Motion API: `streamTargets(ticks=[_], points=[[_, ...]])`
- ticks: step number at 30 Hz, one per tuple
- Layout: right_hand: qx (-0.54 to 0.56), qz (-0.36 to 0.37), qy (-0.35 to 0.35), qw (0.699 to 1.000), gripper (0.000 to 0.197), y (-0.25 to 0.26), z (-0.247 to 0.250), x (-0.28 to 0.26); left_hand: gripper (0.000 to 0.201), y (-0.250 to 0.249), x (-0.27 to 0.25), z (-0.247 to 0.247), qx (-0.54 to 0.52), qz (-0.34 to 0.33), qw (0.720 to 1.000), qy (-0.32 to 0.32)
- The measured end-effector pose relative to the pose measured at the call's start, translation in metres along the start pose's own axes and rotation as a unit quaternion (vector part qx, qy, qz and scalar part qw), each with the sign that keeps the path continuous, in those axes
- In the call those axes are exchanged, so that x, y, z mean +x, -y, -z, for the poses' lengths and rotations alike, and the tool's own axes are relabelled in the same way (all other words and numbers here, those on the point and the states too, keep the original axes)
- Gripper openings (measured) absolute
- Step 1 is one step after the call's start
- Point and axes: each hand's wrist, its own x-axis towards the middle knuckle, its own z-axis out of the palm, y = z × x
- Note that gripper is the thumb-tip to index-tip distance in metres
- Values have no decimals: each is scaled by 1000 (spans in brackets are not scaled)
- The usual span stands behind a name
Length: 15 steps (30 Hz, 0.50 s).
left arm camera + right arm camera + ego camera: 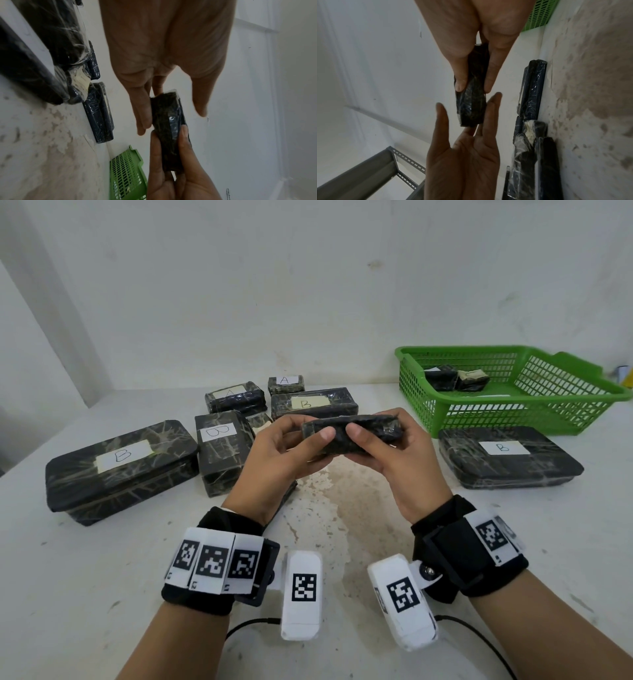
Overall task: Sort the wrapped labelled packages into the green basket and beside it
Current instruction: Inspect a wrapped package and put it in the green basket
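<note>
My left hand (274, 463) and right hand (404, 463) clamp fingers on a small black film-wrapped crinkly rectangular package (352, 433) above the stained white desk (342, 508), white wall (308, 285) behind.

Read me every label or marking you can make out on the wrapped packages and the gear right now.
"B": white label on the large black wrapped box at far left.
"B": label on the upright black package.
"B": yellowish label on the long rear package.
"B": label on the flat black box beside the green plastic basket.
"A": small rear package.
"A", faint: rear left package.
Held package: no label visible.
Wristband squares: coded patterns, no text.
</note>
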Motion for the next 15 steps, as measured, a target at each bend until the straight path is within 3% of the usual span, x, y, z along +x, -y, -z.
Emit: streamTargets(ticks=[3, 6, 9, 12, 15], points=[[6, -19, 18, 1000, 36, -3, -2, -2, 14, 3, 3, 2, 14, -12, 999, -28], [25, -30, 23, 999, 36, -1, -3, -1, 10, 2, 4, 4, 17, -13, 1000, -22], [19, -17, 14, 1000, 27, 2, -1, 1, 14, 1, 3, 2, 0, -10, 1000, -6], [18, -10, 14, 1000, 23, 3, 1, 2, 33, 2, 3, 0, -4, -6, 1000, -1], [22, -14, 21, 999, 26, 4, -1, 0, 28, 3, 3, 2, 4, -27, 1000, -9]])
